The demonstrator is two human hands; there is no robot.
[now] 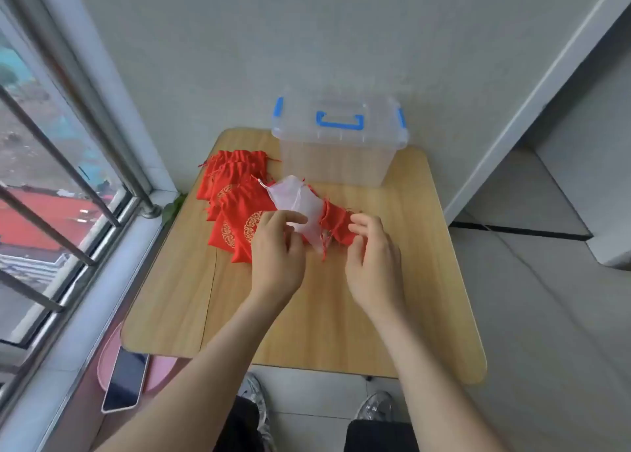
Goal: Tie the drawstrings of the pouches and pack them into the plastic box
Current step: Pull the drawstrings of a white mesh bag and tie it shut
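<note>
Mid-frame, the left hand (278, 250) pinches a white sheer pouch (296, 203) and the right hand (373, 258) grips a red pouch (338, 222) touching it, so their thin drawstrings (324, 246) could tangle, while the plastic box (338, 158) above stands lidded.

The red pouches (239, 206) were satiny cloth; the plastic box (338, 144) was clear and glossy; the table (392, 298) was smooth wood-grain.

- I take this for a plain room in a home: the barred window (51, 178) on my left looks down on rooftops.
- Bare grey walls (239, 42), tiled floor (529, 315).
- Small wood-grain worktop (375, 315) in the corner, phone (124, 380) on a pink stool (160, 373) beside it.
</note>
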